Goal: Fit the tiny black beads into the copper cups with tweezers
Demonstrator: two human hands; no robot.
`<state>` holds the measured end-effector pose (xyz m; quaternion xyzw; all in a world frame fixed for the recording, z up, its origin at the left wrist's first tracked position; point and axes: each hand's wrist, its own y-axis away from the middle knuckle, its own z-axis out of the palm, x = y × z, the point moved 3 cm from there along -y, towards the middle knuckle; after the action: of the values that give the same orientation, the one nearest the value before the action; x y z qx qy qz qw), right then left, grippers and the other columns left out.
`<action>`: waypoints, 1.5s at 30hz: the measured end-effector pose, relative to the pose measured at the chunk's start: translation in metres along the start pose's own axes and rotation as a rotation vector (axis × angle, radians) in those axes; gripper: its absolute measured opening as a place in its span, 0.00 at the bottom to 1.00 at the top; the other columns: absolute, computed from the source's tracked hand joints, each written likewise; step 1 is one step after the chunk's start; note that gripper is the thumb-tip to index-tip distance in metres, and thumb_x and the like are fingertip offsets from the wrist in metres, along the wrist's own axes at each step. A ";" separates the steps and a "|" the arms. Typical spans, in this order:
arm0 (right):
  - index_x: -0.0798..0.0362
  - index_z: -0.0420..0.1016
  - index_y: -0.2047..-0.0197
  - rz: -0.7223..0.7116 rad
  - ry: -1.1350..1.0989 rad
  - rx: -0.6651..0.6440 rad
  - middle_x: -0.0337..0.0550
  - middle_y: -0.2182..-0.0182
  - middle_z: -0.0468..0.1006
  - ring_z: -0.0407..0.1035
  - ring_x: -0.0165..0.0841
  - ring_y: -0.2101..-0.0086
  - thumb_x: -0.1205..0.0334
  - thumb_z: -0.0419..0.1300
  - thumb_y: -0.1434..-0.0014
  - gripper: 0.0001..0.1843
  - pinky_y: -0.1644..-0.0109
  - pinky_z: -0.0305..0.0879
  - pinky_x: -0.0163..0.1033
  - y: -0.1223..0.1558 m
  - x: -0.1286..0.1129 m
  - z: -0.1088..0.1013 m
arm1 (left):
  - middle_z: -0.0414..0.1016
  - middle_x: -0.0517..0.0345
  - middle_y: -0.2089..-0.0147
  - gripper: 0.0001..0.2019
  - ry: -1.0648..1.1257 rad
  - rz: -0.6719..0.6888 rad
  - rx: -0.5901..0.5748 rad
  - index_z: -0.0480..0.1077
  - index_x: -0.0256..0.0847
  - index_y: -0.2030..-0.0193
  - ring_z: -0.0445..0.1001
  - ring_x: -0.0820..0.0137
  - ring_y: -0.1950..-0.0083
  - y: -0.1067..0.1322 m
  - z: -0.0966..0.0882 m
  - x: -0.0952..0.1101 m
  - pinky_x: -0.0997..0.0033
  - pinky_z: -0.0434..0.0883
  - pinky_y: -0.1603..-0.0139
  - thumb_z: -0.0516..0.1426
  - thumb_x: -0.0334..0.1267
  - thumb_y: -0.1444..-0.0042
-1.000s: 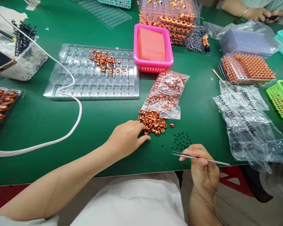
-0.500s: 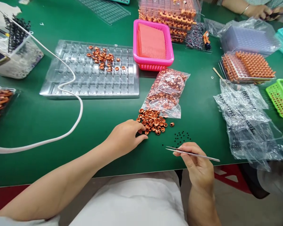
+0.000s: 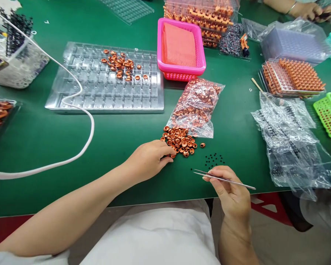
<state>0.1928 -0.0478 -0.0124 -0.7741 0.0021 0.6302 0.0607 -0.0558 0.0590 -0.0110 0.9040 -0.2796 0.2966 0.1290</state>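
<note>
My left hand [image 3: 150, 158] reaches the near left edge of a pile of copper-coloured cup-shaped pieces [image 3: 183, 138]. Its fingertips touch pieces there, with the thumb a little apart from the fingers. In my right hand [image 3: 231, 187] is a pair of metal tweezers [image 3: 227, 180], held between thumb and fingers. The two tips point left and stand slightly apart, with nothing visible between them. Just beyond the tweezers lie several tiny black beads [image 3: 215, 159] scattered on the table. From the pile, a clear plastic bag [image 3: 201, 99] full of the same copper pieces stretches away.
A clear tray [image 3: 105, 97] bearing copper pieces lies at the left, crossed by a white cable [image 3: 91, 136]. Behind the bag stands a pink basket [image 3: 182, 75]. Crumpled plastic bags [image 3: 295, 147] and a green basket [image 3: 329, 114] are at the right. Another person's hand [image 3: 306, 11] shows far right.
My left hand's fingers have stretched slightly right, onto the pieces at the pile's edge. My right hand with the tweezers has hardly moved. The view has shifted slightly.
</note>
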 end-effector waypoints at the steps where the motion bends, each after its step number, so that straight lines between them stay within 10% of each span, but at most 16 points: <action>1: 0.49 0.79 0.52 0.001 0.005 -0.005 0.45 0.57 0.77 0.80 0.34 0.62 0.69 0.62 0.34 0.09 0.57 0.85 0.42 0.000 0.000 0.000 | 0.83 0.57 0.58 0.06 -0.003 0.004 -0.002 0.79 0.44 0.58 0.80 0.64 0.54 0.000 0.001 -0.001 0.68 0.72 0.56 0.60 0.33 0.36; 45: 0.49 0.73 0.44 -0.453 0.466 -0.425 0.46 0.57 0.82 0.76 0.37 0.58 0.79 0.62 0.38 0.22 0.54 0.74 0.46 -0.033 -0.026 -0.002 | 0.83 0.53 0.56 0.08 0.111 0.192 -0.014 0.77 0.38 0.54 0.80 0.63 0.55 0.004 0.012 0.003 0.67 0.75 0.55 0.58 0.26 0.36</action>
<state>0.1920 -0.0174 0.0167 -0.8727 -0.2857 0.3944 0.0347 -0.0506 0.0497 -0.0189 0.8543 -0.3593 0.3554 0.1217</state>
